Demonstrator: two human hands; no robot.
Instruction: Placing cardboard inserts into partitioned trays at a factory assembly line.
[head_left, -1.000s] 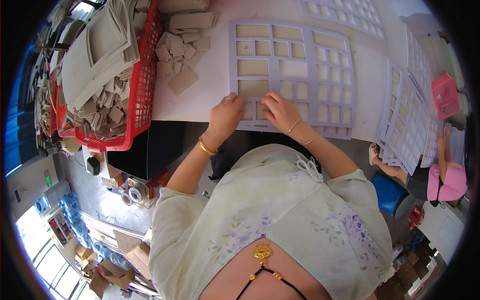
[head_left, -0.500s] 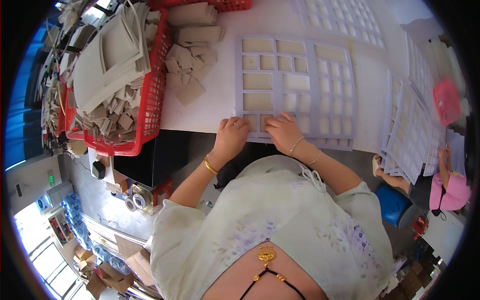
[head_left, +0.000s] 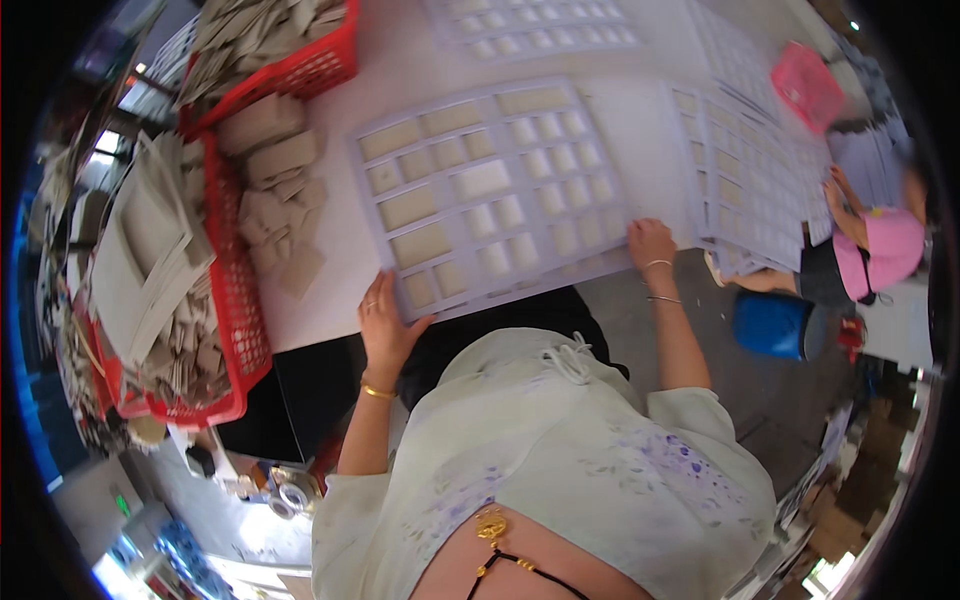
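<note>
A pale lilac tray [head_left: 465, 140] with many rectangular compartments lies on the white table before me, turned at a slant. Most of its compartments have beige pieces at the bottom; a few look plain white. Another layer shows from under its near edge. My left hand [head_left: 386, 325] rests at the near left corner, fingers stretched along the side and thumb spread apart. At the near right corner, my right hand [head_left: 652, 245] has its fingers bent in against the edge; the fingertips are partly hidden.
Red baskets [head_left: 240, 330] full of grey-beige board pieces stand at left. Loose board pieces [head_left: 270, 215] lie beside them on the table [head_left: 330, 90]. More lilac trays [head_left: 740, 170] are stacked at right, near a pink basket [head_left: 806, 85]. Another person in pink [head_left: 893, 250] is at far right.
My hands have moved apart from the tray's near left compartments to its two near corners. The view has turned, so the tray appears slanted and farther left.
</note>
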